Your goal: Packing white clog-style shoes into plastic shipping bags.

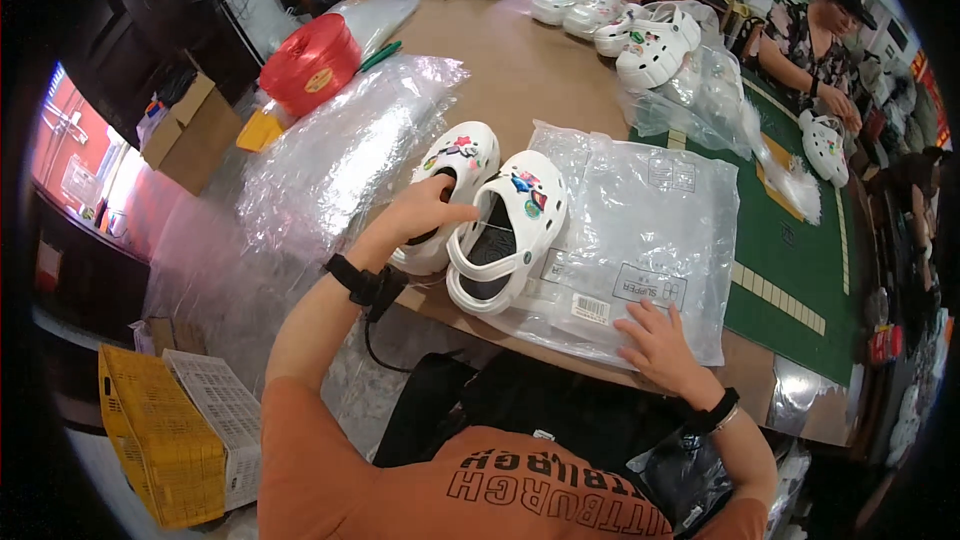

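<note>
A pair of white clogs with colourful charms stands near the table's front edge. My left hand (430,212) is closed on the left clog (474,144), its fingers inside the opening and its thumb reaching toward the right clog (540,225). The right clog's heel strap is swung back, and its dark insole shows. Under and beside it a clear plastic bag (680,215) with printed boxes and a barcode label lies flat. My right hand (662,345) rests on the bag's near edge with fingers spread, holding nothing.
Crumpled clear plastic bags (340,145) and a roll of red plastic tape (310,63) lie to the left. More white clogs (655,45) stand at the far right by a green mat (780,270). Two people work beyond. A yellow crate (155,440) stands at lower left.
</note>
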`<state>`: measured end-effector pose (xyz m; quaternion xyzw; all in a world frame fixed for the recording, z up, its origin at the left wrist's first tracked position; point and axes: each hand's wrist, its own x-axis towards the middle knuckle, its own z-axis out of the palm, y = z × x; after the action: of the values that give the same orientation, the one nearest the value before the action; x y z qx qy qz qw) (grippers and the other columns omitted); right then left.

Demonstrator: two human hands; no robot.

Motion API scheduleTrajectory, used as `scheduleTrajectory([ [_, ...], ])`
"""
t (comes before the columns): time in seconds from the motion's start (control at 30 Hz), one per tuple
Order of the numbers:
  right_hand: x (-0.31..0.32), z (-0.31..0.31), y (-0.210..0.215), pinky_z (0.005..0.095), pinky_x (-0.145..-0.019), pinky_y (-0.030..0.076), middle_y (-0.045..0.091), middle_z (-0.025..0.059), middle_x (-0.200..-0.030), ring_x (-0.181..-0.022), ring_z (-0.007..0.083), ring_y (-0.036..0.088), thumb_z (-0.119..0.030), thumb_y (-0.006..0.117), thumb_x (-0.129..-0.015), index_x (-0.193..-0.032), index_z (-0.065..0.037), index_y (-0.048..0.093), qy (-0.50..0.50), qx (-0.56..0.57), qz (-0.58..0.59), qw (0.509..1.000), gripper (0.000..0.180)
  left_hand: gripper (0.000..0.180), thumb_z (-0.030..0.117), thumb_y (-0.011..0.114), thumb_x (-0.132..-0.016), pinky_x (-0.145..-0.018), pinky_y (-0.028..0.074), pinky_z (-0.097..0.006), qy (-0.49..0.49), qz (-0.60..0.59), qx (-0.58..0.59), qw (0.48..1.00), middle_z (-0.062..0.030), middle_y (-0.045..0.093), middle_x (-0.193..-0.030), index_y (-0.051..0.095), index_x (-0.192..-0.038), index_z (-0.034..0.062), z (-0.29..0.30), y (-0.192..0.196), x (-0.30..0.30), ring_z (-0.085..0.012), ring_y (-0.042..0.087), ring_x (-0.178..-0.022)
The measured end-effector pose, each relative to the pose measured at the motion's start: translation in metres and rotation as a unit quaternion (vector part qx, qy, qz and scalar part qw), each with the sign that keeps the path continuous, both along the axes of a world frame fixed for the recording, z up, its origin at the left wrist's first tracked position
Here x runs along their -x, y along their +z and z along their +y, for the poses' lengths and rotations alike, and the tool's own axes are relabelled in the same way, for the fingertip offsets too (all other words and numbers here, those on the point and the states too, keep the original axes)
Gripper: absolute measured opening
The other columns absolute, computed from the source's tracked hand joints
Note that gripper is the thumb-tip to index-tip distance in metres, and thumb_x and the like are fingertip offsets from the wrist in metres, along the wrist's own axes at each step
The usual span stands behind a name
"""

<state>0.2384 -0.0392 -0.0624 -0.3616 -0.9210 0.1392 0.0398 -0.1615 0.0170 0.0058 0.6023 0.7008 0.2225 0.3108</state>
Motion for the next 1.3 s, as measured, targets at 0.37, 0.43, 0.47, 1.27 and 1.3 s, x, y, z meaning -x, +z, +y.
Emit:
scheduleTrajectory([
  [0.37,0.027,0.002,0.006,0.0494,-0.090,0.035,0.055,0.0044,-0.107,-0.101,0.0216,0.053,-0.011,0.059,-0.075,-0.102,-0.012,0.054,-0.016,-0.107,0.049,0.993,0.028,0.033,0.025,0.052,-0.073,-0.069,0.043,-0.045,0.035,0.117,-0.093,0.988,-0.0280,0.058,-0.083,0.057,-0.083,-0.0064,0.020,-0.026,-0.009,-0.0406,0.057,-0.080],
  [0.43,0.027,0.005,0.017,0.0475,-0.091,0.036,0.056,0.0032,-0.106,-0.098,0.0205,0.054,-0.012,0.059,-0.075,-0.098,-0.012,0.053,-0.008,-0.130,0.104,0.986,0.023,0.031,0.023,0.053,-0.073,-0.069,0.044,-0.045,0.037,0.097,-0.108,0.989,-0.0272,0.059,-0.083,0.057,-0.083,-0.0061,0.021,-0.020,-0.002,-0.0405,0.057,-0.080],
  [0.47,0.028,0.004,0.020,0.0475,-0.091,0.036,0.056,0.0032,-0.106,-0.098,0.0205,0.054,-0.012,0.059,-0.075,-0.098,-0.012,0.053,-0.011,-0.134,0.103,0.986,0.023,0.031,0.023,0.053,-0.074,-0.070,0.044,-0.045,0.033,0.078,-0.120,0.989,-0.0270,0.059,-0.083,0.057,-0.083,-0.0061,0.020,-0.018,0.006,-0.0403,0.057,-0.081],
  [1.27,0.052,-0.044,-0.032,0.0749,-0.078,0.020,0.037,0.0128,-0.134,-0.120,0.0406,0.034,-0.034,0.053,-0.082,-0.133,-0.030,0.037,-0.054,-0.098,-0.045,0.993,0.054,0.062,0.054,0.036,-0.086,-0.091,0.010,-0.075,-0.254,0.214,0.000,0.943,-0.0126,0.017,-0.146,0.026,-0.139,0.0236,0.093,-0.074,-0.234,-0.0376,0.011,-0.134],
  [1.3,0.054,-0.045,-0.032,0.0741,-0.079,0.020,0.037,0.0127,-0.134,-0.120,0.0399,0.034,-0.035,0.054,-0.082,-0.132,-0.030,0.038,-0.053,-0.106,-0.046,0.992,0.054,0.061,0.056,0.033,-0.087,-0.093,0.006,-0.074,-0.243,0.231,-0.016,0.942,-0.0093,0.015,-0.147,0.026,-0.139,0.0250,0.100,-0.085,-0.225,-0.0340,0.008,-0.135],
])
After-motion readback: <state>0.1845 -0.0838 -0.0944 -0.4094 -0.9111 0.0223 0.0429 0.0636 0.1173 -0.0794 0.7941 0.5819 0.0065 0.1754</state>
